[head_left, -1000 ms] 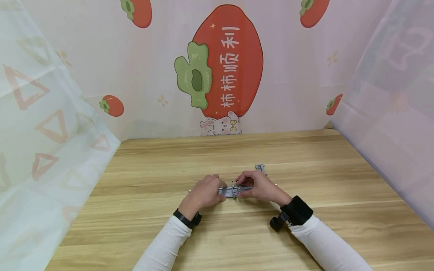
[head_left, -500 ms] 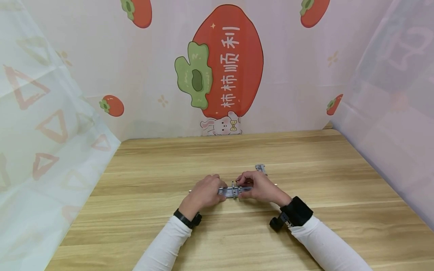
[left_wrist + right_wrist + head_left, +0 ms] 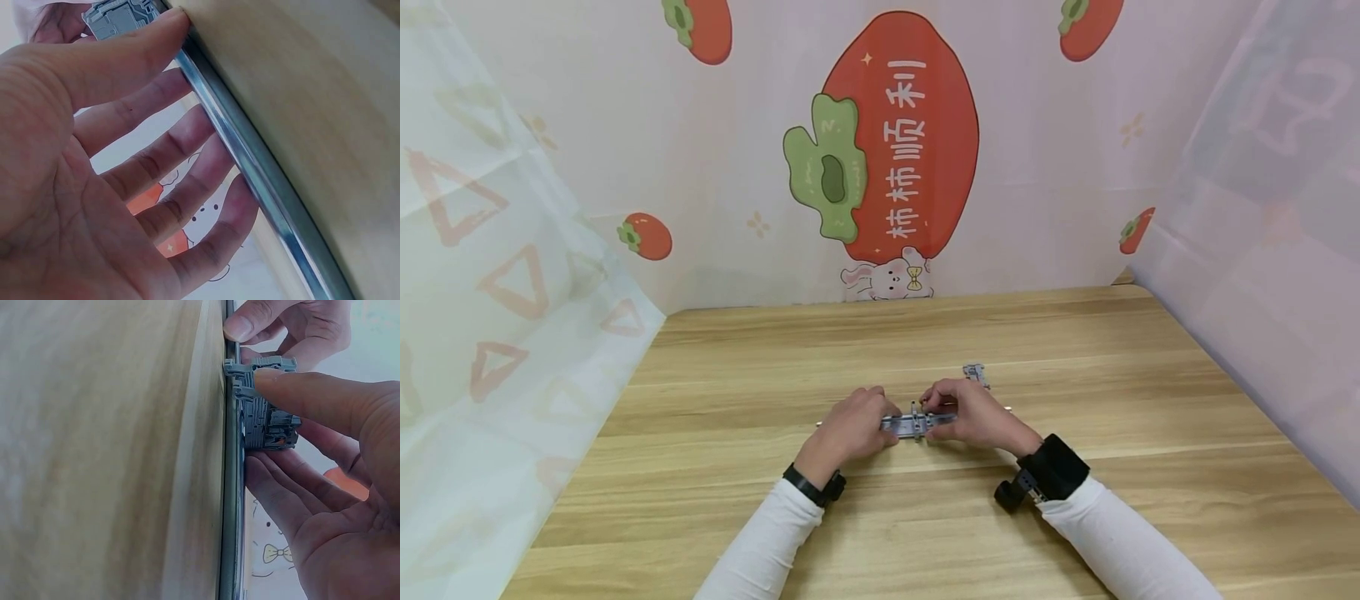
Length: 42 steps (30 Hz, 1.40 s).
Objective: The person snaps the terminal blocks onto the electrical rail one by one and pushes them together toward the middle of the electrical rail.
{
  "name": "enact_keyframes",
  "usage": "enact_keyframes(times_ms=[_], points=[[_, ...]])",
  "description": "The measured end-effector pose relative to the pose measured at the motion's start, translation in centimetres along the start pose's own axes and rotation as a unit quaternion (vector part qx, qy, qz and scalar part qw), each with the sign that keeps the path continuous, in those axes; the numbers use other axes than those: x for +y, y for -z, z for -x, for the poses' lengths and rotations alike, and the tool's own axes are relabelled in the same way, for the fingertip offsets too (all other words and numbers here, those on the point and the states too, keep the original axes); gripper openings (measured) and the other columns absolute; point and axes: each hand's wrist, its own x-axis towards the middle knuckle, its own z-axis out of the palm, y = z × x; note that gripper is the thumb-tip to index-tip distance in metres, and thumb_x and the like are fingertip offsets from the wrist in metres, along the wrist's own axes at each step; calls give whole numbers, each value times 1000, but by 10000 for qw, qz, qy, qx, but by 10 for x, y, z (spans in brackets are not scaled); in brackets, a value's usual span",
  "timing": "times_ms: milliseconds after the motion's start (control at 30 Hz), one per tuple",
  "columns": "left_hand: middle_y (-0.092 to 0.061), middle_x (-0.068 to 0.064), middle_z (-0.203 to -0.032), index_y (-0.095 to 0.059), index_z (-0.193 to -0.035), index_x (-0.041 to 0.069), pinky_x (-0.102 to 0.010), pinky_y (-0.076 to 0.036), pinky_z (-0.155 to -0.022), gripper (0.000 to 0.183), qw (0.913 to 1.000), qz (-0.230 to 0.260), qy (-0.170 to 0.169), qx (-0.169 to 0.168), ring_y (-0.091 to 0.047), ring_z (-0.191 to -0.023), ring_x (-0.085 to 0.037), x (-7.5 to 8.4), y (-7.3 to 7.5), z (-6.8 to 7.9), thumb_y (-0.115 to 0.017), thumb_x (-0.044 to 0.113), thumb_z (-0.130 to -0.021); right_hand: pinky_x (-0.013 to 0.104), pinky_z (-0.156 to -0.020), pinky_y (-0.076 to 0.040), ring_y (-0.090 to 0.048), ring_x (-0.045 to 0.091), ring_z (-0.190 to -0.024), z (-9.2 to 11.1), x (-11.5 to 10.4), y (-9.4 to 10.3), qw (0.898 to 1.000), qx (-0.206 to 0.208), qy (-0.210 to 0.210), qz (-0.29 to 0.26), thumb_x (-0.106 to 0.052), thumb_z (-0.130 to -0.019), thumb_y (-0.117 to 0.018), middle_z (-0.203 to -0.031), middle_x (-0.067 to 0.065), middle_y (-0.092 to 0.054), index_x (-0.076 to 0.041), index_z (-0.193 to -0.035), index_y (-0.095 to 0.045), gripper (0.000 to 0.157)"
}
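Observation:
A metal DIN rail [image 3: 904,428] lies left to right on the table, with its middle part showing between the hands. Grey terminal blocks [image 3: 275,403] sit across it, side by side. My left hand [image 3: 853,423] holds the rail left of the blocks, thumb on the near edge and fingers along the far one. In the right wrist view, my right hand [image 3: 350,456] pinches the blocks, its thumb on their near end and its fingers beyond the far end. One more grey terminal block [image 3: 976,373] lies apart on the table behind the right hand.
The wooden table [image 3: 880,525] runs back to a printed cloth [image 3: 722,167] with persimmons and a rabbit. Cloth also hangs at both sides. The rail's white-looking tips [image 3: 819,424] show beyond the hands. Black straps with cameras [image 3: 1054,468] circle the wrists.

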Motion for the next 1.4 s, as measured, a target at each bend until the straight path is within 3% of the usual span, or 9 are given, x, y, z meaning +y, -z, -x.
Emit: enact_keyframes(times_ms=[1400], points=[[-47,4,-80,-69,-83,20,-27,-37,-58,11,9998,-173,-47,14,-45,-71,-15,0,-1,0,-71,29,-78,32,-79,-46,-60,15,-93,-1,1,0,9996,53,163,231,-7,-66,-78,-105,5,-61,-7,-85,-57,28]])
